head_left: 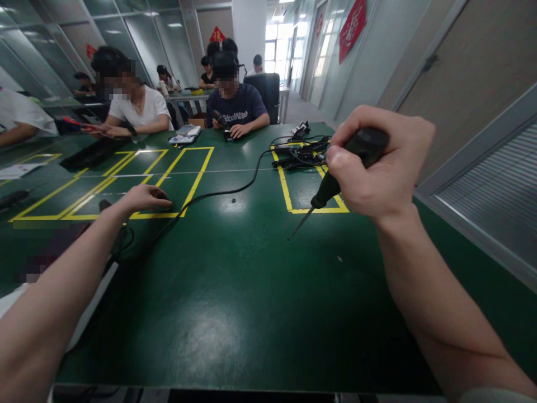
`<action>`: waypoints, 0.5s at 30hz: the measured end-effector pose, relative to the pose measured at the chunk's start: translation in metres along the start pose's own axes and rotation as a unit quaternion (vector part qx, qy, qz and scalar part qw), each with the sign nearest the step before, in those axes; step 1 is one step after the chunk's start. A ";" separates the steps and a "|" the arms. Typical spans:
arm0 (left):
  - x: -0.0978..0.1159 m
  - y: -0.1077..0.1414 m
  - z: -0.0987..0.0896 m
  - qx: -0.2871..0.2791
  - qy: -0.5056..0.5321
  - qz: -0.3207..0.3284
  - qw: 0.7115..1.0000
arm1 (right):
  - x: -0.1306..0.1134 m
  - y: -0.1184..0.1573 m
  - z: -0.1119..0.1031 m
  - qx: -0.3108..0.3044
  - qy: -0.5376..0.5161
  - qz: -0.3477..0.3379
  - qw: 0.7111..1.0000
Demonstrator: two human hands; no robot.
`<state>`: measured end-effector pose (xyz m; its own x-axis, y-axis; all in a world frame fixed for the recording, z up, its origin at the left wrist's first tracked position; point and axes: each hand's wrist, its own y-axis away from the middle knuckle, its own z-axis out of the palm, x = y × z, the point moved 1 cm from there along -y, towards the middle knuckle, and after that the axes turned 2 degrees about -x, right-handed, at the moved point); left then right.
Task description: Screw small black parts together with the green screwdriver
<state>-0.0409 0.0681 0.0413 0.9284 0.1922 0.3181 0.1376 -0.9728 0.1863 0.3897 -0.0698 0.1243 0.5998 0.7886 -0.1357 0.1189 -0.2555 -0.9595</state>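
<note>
My right hand (377, 162) is wrapped round the dark handle of a screwdriver (325, 190), held above the green table (251, 302). Its thin metal shaft slants down to the left, the tip apart from the tabletop. Over on the left, my left hand (145, 198) reaches to a yellow-taped rectangle, with fingers and thumb curled. Something small and dark shows between them, too hidden to name. A black cable (218, 193) runs across the table just right of that hand.
A tangle of black cables and parts (302, 154) lies at a taped rectangle on the right. Across the table sit a person in a dark shirt (237, 103) and a person in a white shirt (140, 109). A black tray-like thing (94, 154) lies at the far left.
</note>
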 end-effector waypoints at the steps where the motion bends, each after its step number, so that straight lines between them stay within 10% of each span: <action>1: 0.000 0.001 0.000 0.007 0.000 -0.003 1.000 | -0.001 0.000 0.000 0.003 -0.007 -0.005 1.000; 15: -0.005 0.019 0.022 0.065 0.135 -0.001 0.989 | 0.000 -0.002 -0.001 0.007 -0.013 -0.006 1.000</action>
<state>-0.0352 0.0463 0.0232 0.8046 0.2045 0.5575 0.1984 -0.9775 0.0722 0.3903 -0.0705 0.1262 0.5769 0.8062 -0.1314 0.1151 -0.2395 -0.9641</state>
